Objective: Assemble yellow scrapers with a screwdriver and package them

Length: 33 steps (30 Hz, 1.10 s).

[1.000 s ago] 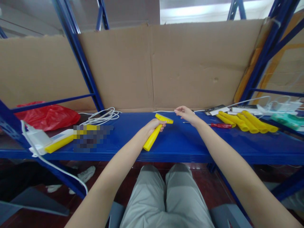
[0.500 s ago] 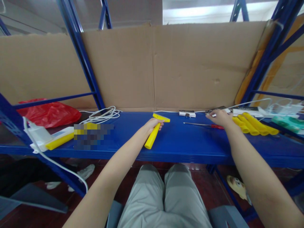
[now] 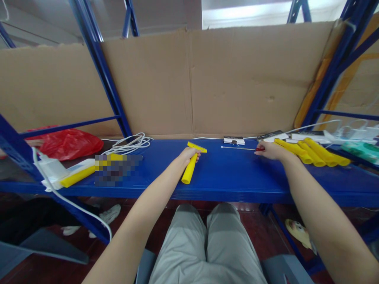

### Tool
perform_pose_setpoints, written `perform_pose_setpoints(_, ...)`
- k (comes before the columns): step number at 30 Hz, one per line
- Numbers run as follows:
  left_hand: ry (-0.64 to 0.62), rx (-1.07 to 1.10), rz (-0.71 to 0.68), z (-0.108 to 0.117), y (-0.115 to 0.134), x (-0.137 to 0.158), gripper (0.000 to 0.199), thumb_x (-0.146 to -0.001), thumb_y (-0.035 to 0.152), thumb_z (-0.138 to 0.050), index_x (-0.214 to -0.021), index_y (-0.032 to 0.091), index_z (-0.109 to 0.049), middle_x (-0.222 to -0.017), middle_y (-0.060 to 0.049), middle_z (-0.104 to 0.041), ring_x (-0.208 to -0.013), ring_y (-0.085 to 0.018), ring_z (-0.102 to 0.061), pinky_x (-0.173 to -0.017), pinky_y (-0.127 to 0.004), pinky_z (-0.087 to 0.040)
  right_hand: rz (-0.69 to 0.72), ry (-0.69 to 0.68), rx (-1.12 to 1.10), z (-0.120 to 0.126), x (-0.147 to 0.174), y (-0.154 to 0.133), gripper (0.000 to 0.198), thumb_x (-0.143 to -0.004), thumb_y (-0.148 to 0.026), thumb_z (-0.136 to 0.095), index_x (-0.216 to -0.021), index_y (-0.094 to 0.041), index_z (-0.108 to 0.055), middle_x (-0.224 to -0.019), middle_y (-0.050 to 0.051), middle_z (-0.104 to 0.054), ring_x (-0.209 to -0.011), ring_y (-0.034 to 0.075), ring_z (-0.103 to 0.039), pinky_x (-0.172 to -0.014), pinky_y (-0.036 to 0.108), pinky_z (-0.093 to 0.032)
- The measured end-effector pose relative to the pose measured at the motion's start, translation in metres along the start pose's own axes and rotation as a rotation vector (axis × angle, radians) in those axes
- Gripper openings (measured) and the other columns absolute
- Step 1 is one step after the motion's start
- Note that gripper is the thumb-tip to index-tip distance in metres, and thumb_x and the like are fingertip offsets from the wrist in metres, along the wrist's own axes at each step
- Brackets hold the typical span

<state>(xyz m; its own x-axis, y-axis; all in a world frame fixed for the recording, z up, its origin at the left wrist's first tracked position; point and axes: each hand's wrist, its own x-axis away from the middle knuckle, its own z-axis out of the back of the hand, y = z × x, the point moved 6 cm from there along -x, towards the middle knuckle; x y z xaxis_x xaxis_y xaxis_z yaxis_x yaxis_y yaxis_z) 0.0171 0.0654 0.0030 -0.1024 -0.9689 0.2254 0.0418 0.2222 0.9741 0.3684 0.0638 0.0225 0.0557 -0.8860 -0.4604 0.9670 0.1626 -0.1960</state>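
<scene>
My left hand (image 3: 189, 154) is closed around a yellow T-shaped scraper (image 3: 189, 170) just below its crosspiece; its thick handle slants down toward the shelf's front edge. At the right, my right hand (image 3: 270, 151) has its fingers closed on the red handle of a screwdriver (image 3: 238, 148). The long thin metal shaft points left over the blue surface, and most of the handle is hidden by the fingers. Close beside that hand lie several yellow tubes (image 3: 315, 153). Behind the shaft is a small white box with black marks (image 3: 233, 140).
A blue metal shelf (image 3: 160, 165) carries everything, backed by a cardboard wall (image 3: 237, 79). To the left are coiled white cable (image 3: 130, 144), a red plastic bag (image 3: 71, 144), another yellow tube (image 3: 78, 175) and a blurred-out patch. White boxes (image 3: 274, 137) stand at the right rear.
My right hand has moved down onto the screwdriver's handle and closed on it, and the screwdriver has shifted left. The left hand with the scraper has moved slightly left.
</scene>
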Motion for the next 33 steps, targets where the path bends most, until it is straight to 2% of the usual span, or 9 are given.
perform_pose_setpoints(1,0.010,-0.003,-0.003,0.001,0.000,0.000,0.015,-0.082,0.005,-0.056,-0.070,0.013,-0.054,-0.047,0.003,-0.048,-0.035,-0.007,-0.041,-0.036,-0.018,-0.031,0.021,-0.058,-0.059,-0.002,0.000,-0.011,0.018,-0.072,-0.039,-0.065,-0.068,-0.024,-0.056,-0.064,0.002,-0.065,-0.058,0.018,-0.058,-0.059,0.030,-0.044)
perform_pose_setpoints(3,0.021,-0.002,-0.015,0.001,0.000,-0.001,0.016,-0.082,0.004,-0.056,-0.069,0.013,-0.053,-0.047,0.003,-0.048,-0.036,-0.007,-0.042,-0.036,-0.018,-0.032,0.085,-0.071,-0.142,0.001,0.000,-0.034,0.014,-0.076,-0.036,-0.061,-0.075,-0.023,-0.054,-0.072,0.004,-0.067,-0.066,0.019,-0.061,-0.062,0.030,-0.045)
perform_pose_setpoints(6,0.029,0.004,-0.029,0.001,-0.001,-0.001,0.017,-0.081,0.004,-0.059,-0.067,0.013,-0.052,-0.047,0.003,-0.048,-0.035,-0.006,-0.041,-0.037,-0.018,-0.032,0.144,-0.028,-0.107,0.007,0.002,-0.061,0.013,-0.078,-0.035,-0.059,-0.078,-0.024,-0.052,-0.077,0.005,-0.067,-0.071,0.021,-0.061,-0.065,0.032,-0.044)
perform_pose_setpoints(9,0.040,-0.005,-0.033,0.001,-0.002,-0.001,0.018,-0.082,0.005,-0.058,-0.067,0.013,-0.052,-0.047,0.003,-0.048,-0.035,-0.006,-0.041,-0.037,-0.018,-0.032,0.170,-0.018,-0.035,0.007,0.005,-0.076,0.012,-0.079,-0.033,-0.059,-0.078,-0.024,-0.050,-0.077,0.005,-0.068,-0.075,0.023,-0.062,-0.070,0.034,-0.042)
perform_pose_setpoints(17,0.042,-0.022,-0.044,-0.002,0.001,0.004,0.018,-0.084,0.004,-0.055,-0.068,0.012,-0.054,-0.046,0.003,-0.047,-0.035,-0.006,-0.040,-0.038,-0.019,-0.031,0.200,-0.054,0.040,0.000,0.006,-0.087,0.013,-0.080,-0.028,-0.058,-0.078,-0.023,-0.047,-0.081,0.005,-0.068,-0.079,0.024,-0.063,-0.078,0.037,-0.037)
perform_pose_setpoints(26,0.034,-0.071,-0.052,-0.004,0.002,0.006,0.009,-0.083,0.007,-0.057,-0.075,0.011,-0.059,-0.047,0.003,-0.049,-0.039,-0.007,-0.043,-0.043,-0.019,-0.037,0.227,-0.070,0.099,0.001,0.009,-0.094,0.010,-0.081,-0.027,-0.056,-0.080,-0.022,-0.046,-0.081,0.005,-0.067,-0.076,0.024,-0.063,-0.072,0.033,-0.035)
perform_pose_setpoints(33,0.079,-0.117,-0.089,-0.001,0.003,0.006,0.009,-0.082,0.004,-0.055,-0.076,0.010,-0.059,-0.047,0.004,-0.050,-0.039,-0.007,-0.044,-0.042,-0.020,-0.037,0.284,-0.037,0.178,0.008,0.013,-0.105,0.007,-0.084,-0.026,-0.053,-0.083,-0.021,-0.048,-0.084,0.008,-0.067,-0.077,0.024,-0.061,-0.070,0.031,-0.029)
